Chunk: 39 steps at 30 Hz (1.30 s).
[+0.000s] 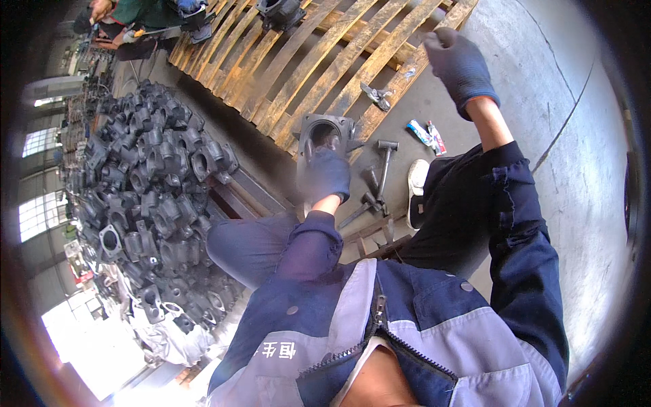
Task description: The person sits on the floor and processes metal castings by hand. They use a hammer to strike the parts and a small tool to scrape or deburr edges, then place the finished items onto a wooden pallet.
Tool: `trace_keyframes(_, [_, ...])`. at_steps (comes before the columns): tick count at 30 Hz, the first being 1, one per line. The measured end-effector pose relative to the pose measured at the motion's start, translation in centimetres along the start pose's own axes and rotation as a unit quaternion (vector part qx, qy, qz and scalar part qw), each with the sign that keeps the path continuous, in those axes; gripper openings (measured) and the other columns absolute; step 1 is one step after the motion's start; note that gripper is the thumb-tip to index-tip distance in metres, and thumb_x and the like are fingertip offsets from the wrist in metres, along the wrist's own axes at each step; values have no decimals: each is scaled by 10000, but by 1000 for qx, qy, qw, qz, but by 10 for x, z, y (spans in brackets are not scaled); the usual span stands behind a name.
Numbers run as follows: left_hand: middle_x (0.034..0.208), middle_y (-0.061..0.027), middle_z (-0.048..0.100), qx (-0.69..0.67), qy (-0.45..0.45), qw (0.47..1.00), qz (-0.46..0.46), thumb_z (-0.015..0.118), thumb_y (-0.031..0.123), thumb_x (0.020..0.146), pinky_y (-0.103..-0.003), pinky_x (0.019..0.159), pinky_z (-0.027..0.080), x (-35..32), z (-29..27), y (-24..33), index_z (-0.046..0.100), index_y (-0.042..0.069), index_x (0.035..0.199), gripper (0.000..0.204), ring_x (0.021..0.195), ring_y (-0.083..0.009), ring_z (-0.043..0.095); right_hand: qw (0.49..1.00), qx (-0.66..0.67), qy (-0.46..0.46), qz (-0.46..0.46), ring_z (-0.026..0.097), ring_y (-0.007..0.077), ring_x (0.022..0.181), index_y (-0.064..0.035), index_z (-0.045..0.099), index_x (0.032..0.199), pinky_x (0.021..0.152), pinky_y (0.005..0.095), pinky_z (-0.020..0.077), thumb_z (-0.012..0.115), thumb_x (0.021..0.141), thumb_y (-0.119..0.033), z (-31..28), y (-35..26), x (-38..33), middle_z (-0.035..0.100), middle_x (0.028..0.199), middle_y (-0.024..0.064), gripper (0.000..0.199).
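A dark grey metal casting (327, 129) with a square flange and a round bore rests at the pallet's near corner. My left hand (329, 178), in a dark glove, grips the near side of this casting; its fingers are partly blurred. Raised to the right, beyond the pallet's edge, my gloved right hand (461, 64) is closed in a fist. Whatever it may hold is hidden. A hammer (386, 166) lies on the floor just right of the casting. Beside its handle is another dark metal tool (369, 203).
The slatted wooden pallet (368, 122) carries a small grey metal piece (377, 97) and another casting (279, 12). Many castings (149, 169) are heaped at left. Small blue-and-white packets (420, 132) lie on the floor near my shoe (417, 180). Another person (149, 13) works at far left.
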<state>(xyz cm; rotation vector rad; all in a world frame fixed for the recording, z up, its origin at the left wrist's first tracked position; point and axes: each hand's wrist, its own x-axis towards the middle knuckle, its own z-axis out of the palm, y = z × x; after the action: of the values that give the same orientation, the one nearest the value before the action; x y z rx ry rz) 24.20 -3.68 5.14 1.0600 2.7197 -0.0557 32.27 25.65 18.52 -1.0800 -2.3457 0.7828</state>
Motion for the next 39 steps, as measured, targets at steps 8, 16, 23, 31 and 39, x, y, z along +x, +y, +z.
trace_keyframes(8, [937,-84,630,-570,-59,812,-110,568,165,878,-302,726,498,5,-53,-20,580,28,1139,295,824,-212,615,993,-86,-69,-37,631,399,891,-91,644,1032,763,462,496,522,905,-334,17,9,-3,656,945,209,301])
trace_keyframes(16, [895,-67,627,-626,-22,775,-89,594,199,868,-325,684,504,-19,-29,-59,604,32,1068,261,733,-190,600,988,-95,-97,-70,644,385,855,-90,642,1049,729,437,509,533,912,-316,32,5,-6,663,919,201,286])
trace_keyframes(23, [927,-77,633,-549,-40,819,-163,611,179,839,-331,706,506,-25,0,-87,610,20,1064,276,761,-197,607,984,-95,-139,-61,665,357,852,-64,682,995,768,432,528,584,859,-265,39,4,-11,680,908,192,262])
trace_keyframes(31, [963,-89,640,-518,-60,834,-182,630,155,806,-337,731,509,-21,28,-105,616,7,1060,295,792,-205,615,951,-138,-273,-56,613,428,844,-47,633,922,718,466,487,535,850,-222,60,2,-19,641,869,223,214])
trace_keyframes(39, [999,-101,647,-480,-80,861,-147,649,132,773,-344,757,513,-5,70,-111,622,-7,1056,316,823,-213,624,911,20,-411,28,637,384,993,-6,619,1134,871,412,496,558,832,-273,126,-6,-76,652,1046,252,408])
